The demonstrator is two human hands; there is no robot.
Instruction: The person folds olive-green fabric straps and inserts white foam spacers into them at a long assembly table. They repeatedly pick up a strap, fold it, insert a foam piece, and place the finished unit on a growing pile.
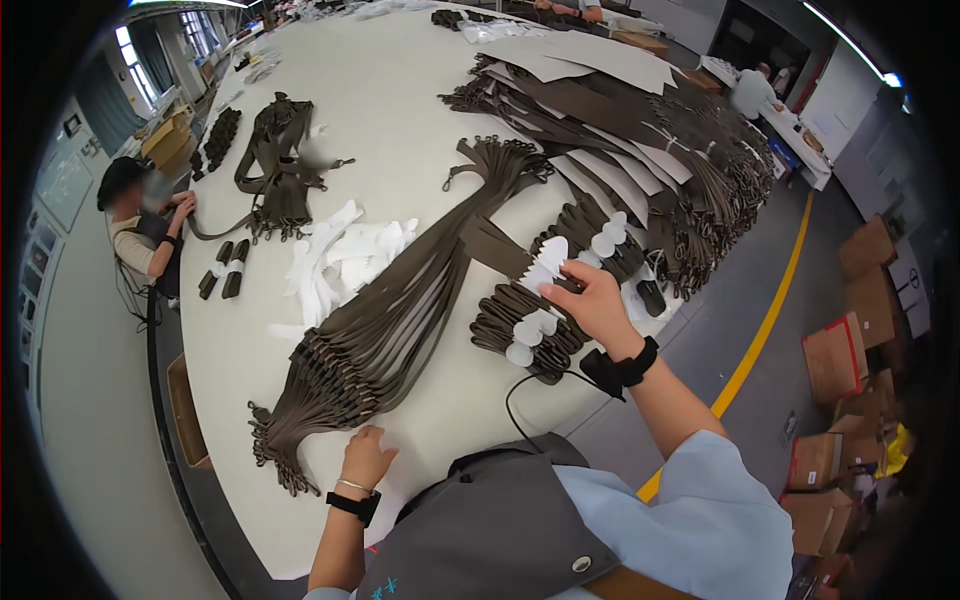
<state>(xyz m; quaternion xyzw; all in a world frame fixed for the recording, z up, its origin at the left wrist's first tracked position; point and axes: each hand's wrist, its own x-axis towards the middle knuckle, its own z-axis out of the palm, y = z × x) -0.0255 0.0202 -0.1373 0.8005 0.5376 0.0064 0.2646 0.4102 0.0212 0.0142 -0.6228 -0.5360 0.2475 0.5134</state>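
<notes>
My right hand (600, 308) is over a row of folded dark brown strap bundles (520, 315) wrapped with white paper bands. Its thumb and fingers close round one strap bundle (562, 290) at the row's far end; its lower part is hidden by my hand. My left hand (367, 460) lies low near the table's front edge, fingers loosely apart, with nothing in it. Just beyond that hand lies a long fan of brown straps (385, 315) with metal hooks, stretching diagonally across the table.
White paper strips (345, 255) are heaped left of the fan. A large pile of straps (650, 150) with pale sheets covers the far right. More straps (280, 170) lie at far left, where a co-worker (145, 235) handles one. Cardboard boxes (835, 355) stand on the floor at right.
</notes>
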